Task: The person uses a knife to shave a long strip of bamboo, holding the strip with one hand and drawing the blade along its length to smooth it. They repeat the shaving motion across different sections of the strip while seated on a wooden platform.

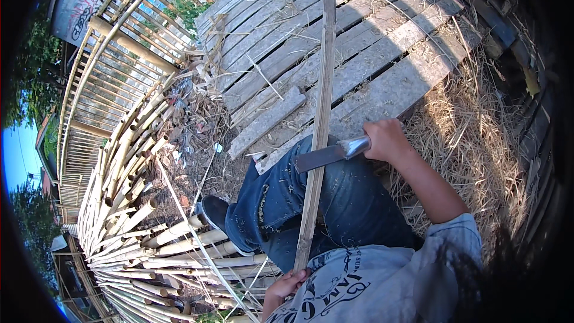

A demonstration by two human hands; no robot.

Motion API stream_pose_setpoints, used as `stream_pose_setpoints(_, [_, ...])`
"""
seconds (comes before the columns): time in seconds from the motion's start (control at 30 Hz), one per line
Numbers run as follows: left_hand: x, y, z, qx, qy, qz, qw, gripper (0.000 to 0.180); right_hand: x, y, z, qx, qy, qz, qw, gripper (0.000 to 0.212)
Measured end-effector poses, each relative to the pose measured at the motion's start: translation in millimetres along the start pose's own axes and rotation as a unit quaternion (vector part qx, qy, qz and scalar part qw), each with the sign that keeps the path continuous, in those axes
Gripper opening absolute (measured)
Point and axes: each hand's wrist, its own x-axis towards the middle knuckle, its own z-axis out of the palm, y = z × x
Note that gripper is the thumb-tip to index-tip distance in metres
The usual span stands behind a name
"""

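Left hand (pixel 287 285)'s clenched round the near end of a long flat brown bamboo strip (pixel 328 36); right hand (pixel 384 139)'s wrapped round a broad grey steel knife (pixel 321 158), blade across it. Black lettering (pixel 347 281) on the pale shirt (pixel 388 275) beside the left hand, red-and-black graffiti (pixel 87 9) far ahead-left.

Cannot follow the wooden strip (pixel 325 72) past the top edge. Right of it, cannot see the rest of the knife handle (pixel 356 146) inside the right hand (pixel 384 139) or identify a dark blur (pixel 445 287); left of it, lose the left forearm (pixel 271 309) at the edge.
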Motion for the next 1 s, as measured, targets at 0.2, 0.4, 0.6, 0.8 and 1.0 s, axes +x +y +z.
stream_pose_setpoints(0.2, [-5.4, -23.2, 9.3, -0.079, 0.003, -0.019, 0.997, 0.058, 86.3, 28.7, -24.3, 0.021, 0.047, 0.232, 0.971, 0.024])
stream_pose_setpoints(0.4, [3.0, -15.8, -1.5, -0.073, -0.046, -0.017, 0.996, 0.045, 97.2, 88.9, -55.6, -0.035, 0.107, 0.289, 0.951, 0.024])
stream_pose_setpoints(0.6, [24.8, -26.7, -44.1, -0.188, -0.233, 0.001, 0.954, 0.036, 36.6, -4.4, -32.5, -0.009, 0.029, 0.012, 0.999, 0.019])
stream_pose_setpoints(0.8, [19.0, -37.3, -25.9, -0.204, -0.078, -0.062, 0.974, 0.045, 79.5, 1.3, -15.1, -0.059, -0.039, -0.047, 0.996, 0.019])
stream_pose_setpoints(1.0, [14.4, -30.0, -10.0, -0.227, -0.061, -0.092, 0.968, 0.042, 174.8, 59.6, -57.4, -0.081, 0.087, 0.2, 0.973, 0.022])
